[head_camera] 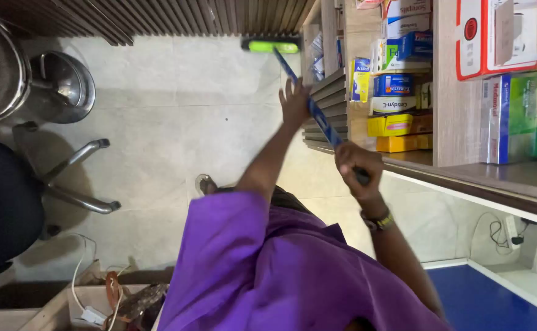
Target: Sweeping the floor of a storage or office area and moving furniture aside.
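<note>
A long-handled brush with a bright green head [271,45] and a blue handle [323,122] reaches across the pale tiled floor [176,104] to the foot of a slatted wall. My right hand [357,167], with a bracelet at the wrist, is shut around the handle's near end. My left hand [294,104] is further along, fingers spread, lying against the handle's left side without closing on it. My purple sleeve [231,227] fills the bottom middle. One sandalled foot [206,184] shows on the tiles.
Wooden shelves [446,92] on the right hold several coloured boxes, above a counter edge [464,181]. An office chair [5,202] with chrome legs stands at the left, a round chrome stool base [66,86] behind it. Cables [501,233] hang under the counter.
</note>
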